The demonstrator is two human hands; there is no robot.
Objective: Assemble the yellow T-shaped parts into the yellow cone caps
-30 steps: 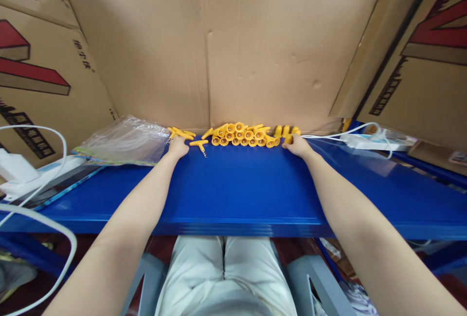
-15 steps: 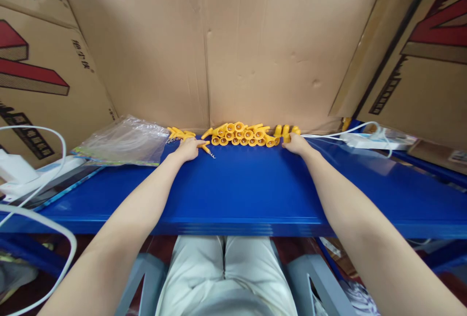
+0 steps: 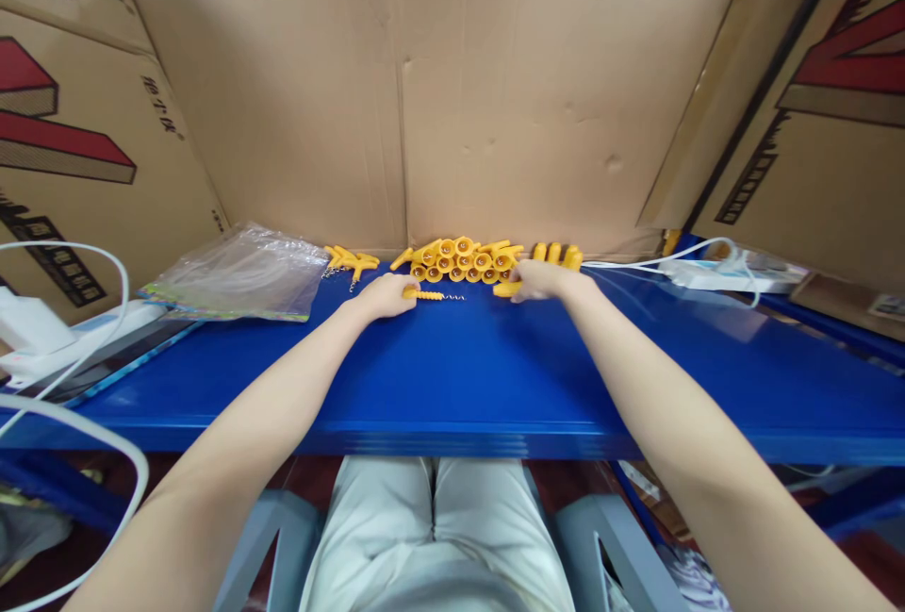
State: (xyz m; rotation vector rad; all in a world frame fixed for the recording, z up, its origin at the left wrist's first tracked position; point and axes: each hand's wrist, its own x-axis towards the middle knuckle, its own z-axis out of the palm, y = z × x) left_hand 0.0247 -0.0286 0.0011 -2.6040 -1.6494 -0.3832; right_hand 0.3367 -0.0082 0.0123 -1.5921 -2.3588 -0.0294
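My left hand (image 3: pixel 390 295) is closed on the handle of a yellow corkscrew (image 3: pixel 428 295); its metal spiral points right, just above the blue table. Facing it, my right hand (image 3: pixel 535 280) grips a yellow cap (image 3: pixel 505 289), which points left. A gap separates the spiral's tip from the cap. Behind both hands lies a stacked row of capped yellow corkscrews (image 3: pixel 463 261), hollow round ends toward me. Left of the stack are several loose corkscrews (image 3: pixel 352 259) with bare spirals. A few yellow caps (image 3: pixel 555 252) stand upright beyond my right hand.
A clear plastic bag (image 3: pixel 244 277) lies on the blue table (image 3: pixel 467 367) at the left. White power strips with cables rest at the left and at the right (image 3: pixel 728 272). A cardboard sheet (image 3: pixel 452 103) closes off the back, with printed boxes on both sides.
My left hand has moved right with the corkscrew, whose spiral has swung level to the right. My right hand has come left from the upright caps, bringing one cap with it.
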